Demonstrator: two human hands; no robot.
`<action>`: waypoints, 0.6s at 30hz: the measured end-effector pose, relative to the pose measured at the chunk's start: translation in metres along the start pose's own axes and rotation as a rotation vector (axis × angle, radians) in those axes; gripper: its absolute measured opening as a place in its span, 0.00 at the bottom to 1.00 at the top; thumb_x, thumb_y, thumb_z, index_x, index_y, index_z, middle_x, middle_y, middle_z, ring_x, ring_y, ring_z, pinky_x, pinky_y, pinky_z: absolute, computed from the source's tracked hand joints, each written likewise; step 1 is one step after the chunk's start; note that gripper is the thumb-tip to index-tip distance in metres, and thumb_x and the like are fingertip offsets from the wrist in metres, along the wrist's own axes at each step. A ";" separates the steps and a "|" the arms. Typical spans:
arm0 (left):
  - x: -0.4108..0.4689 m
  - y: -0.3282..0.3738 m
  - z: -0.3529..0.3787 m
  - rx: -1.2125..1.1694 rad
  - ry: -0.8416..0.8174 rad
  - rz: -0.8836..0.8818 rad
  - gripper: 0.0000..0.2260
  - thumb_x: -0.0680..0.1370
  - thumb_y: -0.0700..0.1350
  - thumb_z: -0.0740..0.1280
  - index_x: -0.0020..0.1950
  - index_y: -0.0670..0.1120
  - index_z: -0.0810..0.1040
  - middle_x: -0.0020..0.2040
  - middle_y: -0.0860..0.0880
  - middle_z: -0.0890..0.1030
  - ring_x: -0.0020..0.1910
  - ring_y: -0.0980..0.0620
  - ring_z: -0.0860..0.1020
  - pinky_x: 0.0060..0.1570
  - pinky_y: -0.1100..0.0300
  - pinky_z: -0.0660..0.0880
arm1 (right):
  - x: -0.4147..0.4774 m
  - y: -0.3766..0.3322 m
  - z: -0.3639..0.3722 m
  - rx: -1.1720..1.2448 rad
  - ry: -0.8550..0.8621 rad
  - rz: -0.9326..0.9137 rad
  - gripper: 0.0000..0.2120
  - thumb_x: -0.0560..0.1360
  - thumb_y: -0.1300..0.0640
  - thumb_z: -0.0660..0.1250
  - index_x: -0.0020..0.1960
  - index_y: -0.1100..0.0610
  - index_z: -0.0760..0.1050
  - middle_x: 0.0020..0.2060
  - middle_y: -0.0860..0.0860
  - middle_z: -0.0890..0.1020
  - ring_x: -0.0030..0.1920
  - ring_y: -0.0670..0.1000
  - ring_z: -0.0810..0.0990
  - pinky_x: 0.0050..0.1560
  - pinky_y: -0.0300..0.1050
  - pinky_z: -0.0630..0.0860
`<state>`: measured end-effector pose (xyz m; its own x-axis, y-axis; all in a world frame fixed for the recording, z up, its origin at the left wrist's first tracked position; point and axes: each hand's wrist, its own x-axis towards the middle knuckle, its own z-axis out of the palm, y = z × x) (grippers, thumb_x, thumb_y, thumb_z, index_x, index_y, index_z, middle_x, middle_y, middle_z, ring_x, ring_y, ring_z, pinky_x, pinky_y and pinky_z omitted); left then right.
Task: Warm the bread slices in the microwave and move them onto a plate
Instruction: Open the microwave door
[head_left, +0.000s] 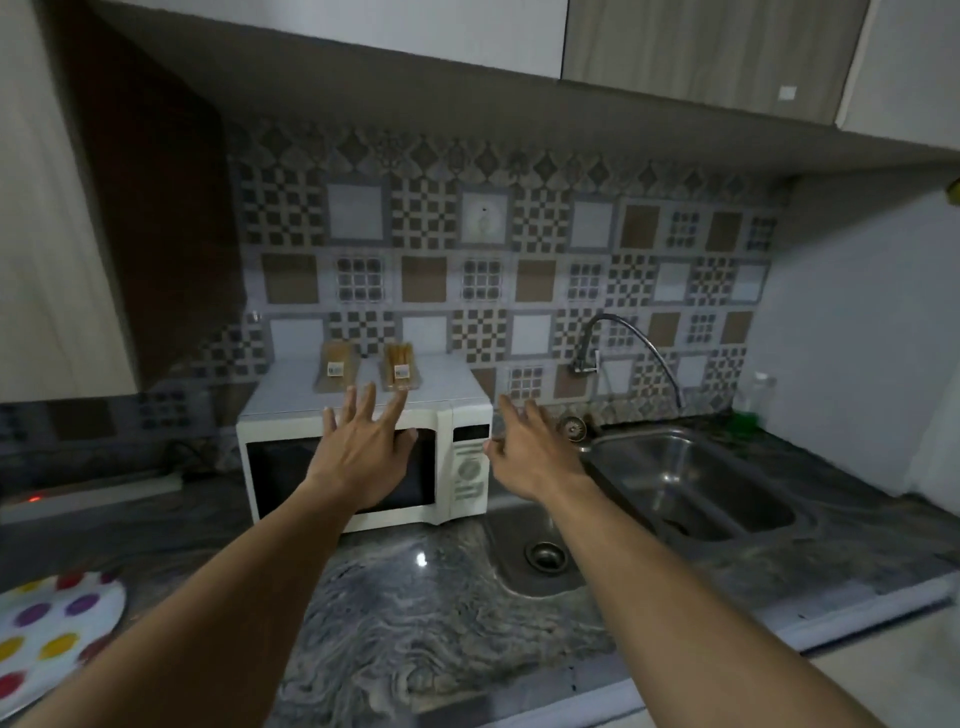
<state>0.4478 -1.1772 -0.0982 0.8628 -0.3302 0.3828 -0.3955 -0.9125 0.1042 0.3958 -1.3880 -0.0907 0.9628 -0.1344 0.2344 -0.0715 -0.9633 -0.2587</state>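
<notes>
A white microwave (470, 470) stands on the dark marbled counter with its door closed. On its top lie two clear packs of bread slices, one on the left (336, 366) and one on the right (401, 367). My left hand (363, 447) is raised in front of the microwave door, fingers spread, its fingertips just below the right bread pack. My right hand (530, 449) hovers open to the right of the control panel. Neither hand holds anything. A white plate with coloured dots (49, 634) sits at the counter's near left edge.
A steel double sink (691, 483) with a curved tap (628, 343) fills the right side of the counter. A green-topped bottle (750, 402) stands in the back right corner. A power strip (93, 491) with a red light lies at the left. Cupboards hang overhead.
</notes>
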 end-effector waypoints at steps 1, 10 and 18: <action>0.010 -0.001 0.009 -0.001 -0.015 -0.008 0.28 0.83 0.60 0.48 0.81 0.54 0.44 0.80 0.40 0.45 0.79 0.39 0.42 0.76 0.39 0.44 | 0.013 0.004 0.006 0.008 -0.012 -0.007 0.34 0.82 0.46 0.58 0.81 0.52 0.44 0.80 0.60 0.50 0.79 0.62 0.49 0.76 0.66 0.54; 0.104 -0.024 0.094 -0.007 -0.069 -0.011 0.27 0.83 0.59 0.48 0.81 0.54 0.46 0.81 0.42 0.47 0.79 0.41 0.42 0.76 0.37 0.45 | 0.128 0.024 0.066 0.036 -0.059 -0.051 0.31 0.83 0.51 0.58 0.81 0.52 0.47 0.80 0.58 0.52 0.80 0.59 0.51 0.77 0.62 0.55; 0.150 -0.026 0.164 -0.035 -0.123 -0.025 0.25 0.83 0.57 0.46 0.80 0.55 0.48 0.81 0.46 0.48 0.80 0.44 0.42 0.76 0.38 0.42 | 0.206 0.029 0.106 0.058 -0.056 -0.130 0.28 0.84 0.57 0.58 0.81 0.57 0.52 0.79 0.58 0.57 0.78 0.58 0.56 0.75 0.53 0.59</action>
<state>0.6393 -1.2422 -0.1944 0.9039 -0.3365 0.2640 -0.3821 -0.9126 0.1452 0.6193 -1.4186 -0.1493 0.9761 0.0057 0.2171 0.0687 -0.9564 -0.2839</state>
